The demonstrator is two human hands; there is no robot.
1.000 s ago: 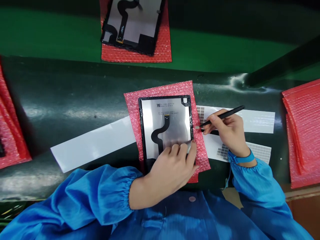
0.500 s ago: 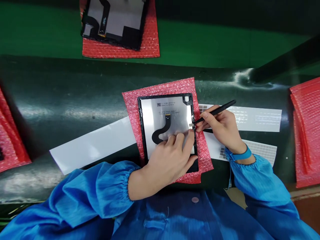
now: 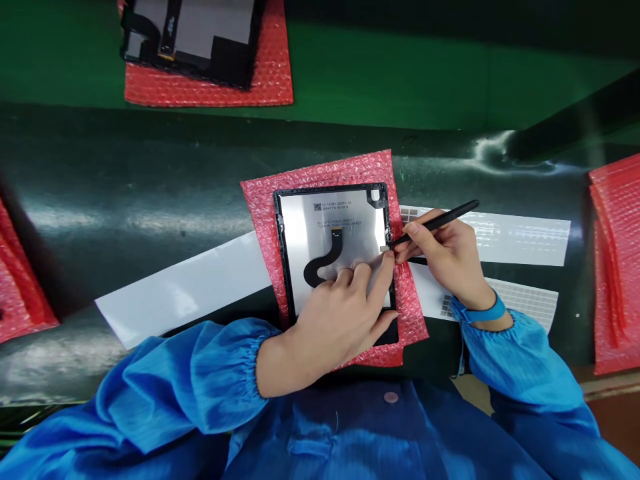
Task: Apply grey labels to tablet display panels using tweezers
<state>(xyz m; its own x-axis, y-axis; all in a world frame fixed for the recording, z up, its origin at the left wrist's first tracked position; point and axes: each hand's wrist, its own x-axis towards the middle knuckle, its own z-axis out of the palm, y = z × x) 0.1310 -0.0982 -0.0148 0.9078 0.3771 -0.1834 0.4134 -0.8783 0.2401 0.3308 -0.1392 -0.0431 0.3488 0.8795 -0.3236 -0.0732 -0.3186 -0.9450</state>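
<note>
A tablet screen panel (image 3: 315, 260) lies back side up on a pink bubble-wrap bag (image 3: 320, 175), its silvery back showing printed text and a curved black flex cable (image 3: 320, 265). My left hand (image 3: 343, 317) rests on the panel's lower part, fingers stretched out, holding nothing. Its index fingertip presses at the right edge, just below a small pale tab (image 3: 385, 249). Pinched in my right hand (image 3: 447, 257) is a slim black tool (image 3: 445, 217) that looks like tweezers. Its tip reaches that edge beside the tab; fingers partly hide it.
White strips lie under and beside the bag: a plain one (image 3: 185, 287) at left, and sheets with small grey squares (image 3: 520, 238) at right. Another panel (image 3: 200, 40) rests on red bubble wrap at the back. Red bags (image 3: 620, 267) are stacked at far right, others (image 3: 20, 280) at left.
My left index finger has shifted slightly up along the panel's edge, closer to the tab. The view has turned a little; the tool stays at the same edge.
</note>
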